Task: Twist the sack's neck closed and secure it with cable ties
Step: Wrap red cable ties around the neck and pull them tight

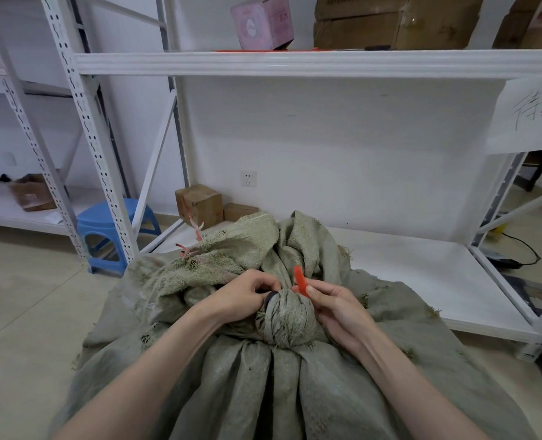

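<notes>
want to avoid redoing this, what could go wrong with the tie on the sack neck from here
1. The right hand pinches only the free end of the red cable tie; whether it is locked cannot be seen, so it may slip loose.
2. The twisted neck is thick and the left hand grips just one side; easing off could let the twist unwind.
3. The sack weave is frayed with holes near the top, so hard pulling might tear it.
</notes>
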